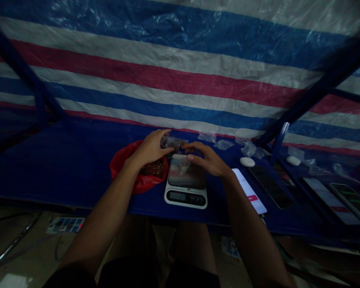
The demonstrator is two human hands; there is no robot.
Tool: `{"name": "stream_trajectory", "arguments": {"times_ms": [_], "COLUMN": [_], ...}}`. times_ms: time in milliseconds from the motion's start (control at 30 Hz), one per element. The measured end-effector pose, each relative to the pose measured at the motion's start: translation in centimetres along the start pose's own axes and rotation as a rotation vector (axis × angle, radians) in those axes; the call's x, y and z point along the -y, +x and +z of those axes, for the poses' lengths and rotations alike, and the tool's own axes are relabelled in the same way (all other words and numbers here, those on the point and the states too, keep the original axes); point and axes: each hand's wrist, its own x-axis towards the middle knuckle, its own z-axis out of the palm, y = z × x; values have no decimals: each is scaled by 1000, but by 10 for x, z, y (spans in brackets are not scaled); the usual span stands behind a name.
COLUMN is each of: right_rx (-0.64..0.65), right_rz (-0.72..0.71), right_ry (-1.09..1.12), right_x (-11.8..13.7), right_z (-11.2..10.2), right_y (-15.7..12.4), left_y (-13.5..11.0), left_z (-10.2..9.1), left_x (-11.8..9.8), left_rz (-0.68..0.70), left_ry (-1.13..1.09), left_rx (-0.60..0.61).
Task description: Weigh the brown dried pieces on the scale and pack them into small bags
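Note:
A white kitchen scale with a dark top plate and a lit display stands in front of me. On its plate is a small clear cup. Behind the scale lies a clear plastic bag with brown bits in it; my left hand has its thumb and fingers curved round this bag. My right hand hovers beside the cup, fingers stretched out and apart, with the fingertips close to the bag's right end. Under my left wrist is an open red plastic bag holding dark reddish-brown pieces.
Several small clear bags lie along the back of the blue table. To the right are a lit phone, a dark phone, more phones and a white oval case. A striped sheet hangs behind, between blue posts.

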Motion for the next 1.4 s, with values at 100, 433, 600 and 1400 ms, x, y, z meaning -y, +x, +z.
{"name": "stream_trajectory", "arguments": {"times_ms": [100,433,600,1400], "right_rx": [-92,-234,-242,-252], "right_rz": [7,-16,-24,-36], "right_ry": [-14,-80,-102,-151], "right_x": [-2,-15,-16,-23], "right_z": [1,9,9,9], "right_y": [2,7,6,8], "left_y": [-4,-31,-25,-69], "left_z": [-12,-81,-102,-87], "left_x": [-5,31,26,-14], "left_rz": [21,-176,-208,-178], "left_ry": [-8,150,111,321], "left_rx": [-16,313,234,557]}}
